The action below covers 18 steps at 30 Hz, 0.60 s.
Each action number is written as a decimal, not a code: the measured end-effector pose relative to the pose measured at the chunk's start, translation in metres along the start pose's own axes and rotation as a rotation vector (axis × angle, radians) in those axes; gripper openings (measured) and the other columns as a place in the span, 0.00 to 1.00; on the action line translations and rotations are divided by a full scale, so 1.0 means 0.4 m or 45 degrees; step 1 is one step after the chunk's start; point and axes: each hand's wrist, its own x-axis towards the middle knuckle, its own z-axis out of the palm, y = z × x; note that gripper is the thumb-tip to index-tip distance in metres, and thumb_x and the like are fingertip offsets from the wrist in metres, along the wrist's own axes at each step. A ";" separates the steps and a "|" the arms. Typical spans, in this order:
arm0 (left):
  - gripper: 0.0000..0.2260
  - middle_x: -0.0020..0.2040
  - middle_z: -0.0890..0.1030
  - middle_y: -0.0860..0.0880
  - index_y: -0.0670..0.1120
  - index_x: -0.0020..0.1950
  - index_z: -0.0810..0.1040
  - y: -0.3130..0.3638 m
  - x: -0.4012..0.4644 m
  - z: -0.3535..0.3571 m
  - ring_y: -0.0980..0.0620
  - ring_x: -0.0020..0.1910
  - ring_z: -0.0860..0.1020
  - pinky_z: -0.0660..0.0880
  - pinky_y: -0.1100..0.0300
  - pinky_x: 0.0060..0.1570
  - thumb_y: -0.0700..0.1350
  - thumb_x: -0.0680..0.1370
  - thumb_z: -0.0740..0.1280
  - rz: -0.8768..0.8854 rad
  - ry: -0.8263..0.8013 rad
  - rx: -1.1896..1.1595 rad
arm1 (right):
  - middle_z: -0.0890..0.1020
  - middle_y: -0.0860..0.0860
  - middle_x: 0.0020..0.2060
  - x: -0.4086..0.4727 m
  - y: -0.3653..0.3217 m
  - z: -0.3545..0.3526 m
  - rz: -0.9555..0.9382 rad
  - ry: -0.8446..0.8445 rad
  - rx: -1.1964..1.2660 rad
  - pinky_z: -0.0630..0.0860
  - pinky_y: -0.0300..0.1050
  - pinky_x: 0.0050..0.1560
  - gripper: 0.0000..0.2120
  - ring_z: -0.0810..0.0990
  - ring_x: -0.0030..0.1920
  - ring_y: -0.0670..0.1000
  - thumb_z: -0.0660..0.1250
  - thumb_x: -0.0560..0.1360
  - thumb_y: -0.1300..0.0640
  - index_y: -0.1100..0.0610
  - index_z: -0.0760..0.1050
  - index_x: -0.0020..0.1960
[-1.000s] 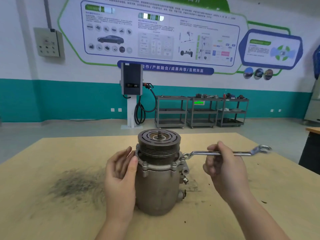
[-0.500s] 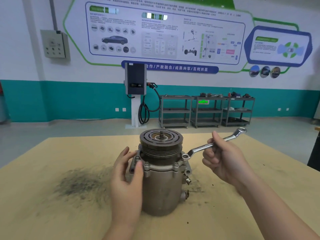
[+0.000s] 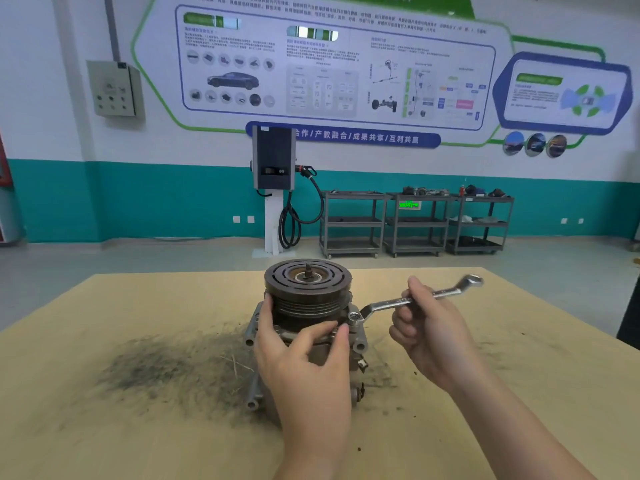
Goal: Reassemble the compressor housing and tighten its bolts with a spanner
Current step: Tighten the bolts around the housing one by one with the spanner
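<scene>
Compressor (image 3: pixel 308 317): upright on table (image 3: pixel 138 427), beside dark smudge (image 3: pixel 156 365).
Left hand (image 3: pixel 301 362): fingers curled around compressor's front.
Right hand (image 3: pixel 426 327): gripping spanner (image 3: pixel 415 299), ring end seemingly seated on right-side bolt (image 3: pixel 355 317).

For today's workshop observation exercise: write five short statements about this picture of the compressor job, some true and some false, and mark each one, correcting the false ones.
1. The right hand holds the spanner by its shaft. True.
2. The spanner's ring end sits on a bolt at the compressor's right side. True.
3. The left hand lies flat on the table. False: it grips the compressor below the pulley.
4. The compressor lies on its side. False: it stands upright, pulley on top.
5. Dark grime marks the table left of the compressor. True.
</scene>
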 end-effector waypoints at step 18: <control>0.02 0.57 0.80 0.63 0.50 0.44 0.84 -0.082 0.175 -0.158 0.47 0.57 0.81 0.74 0.44 0.64 0.43 0.76 0.73 -0.238 -0.235 -0.150 | 0.73 0.50 0.30 -0.165 0.166 0.079 -1.525 -0.119 -1.143 0.67 0.33 0.31 0.12 0.68 0.31 0.46 0.72 0.73 0.47 0.53 0.73 0.45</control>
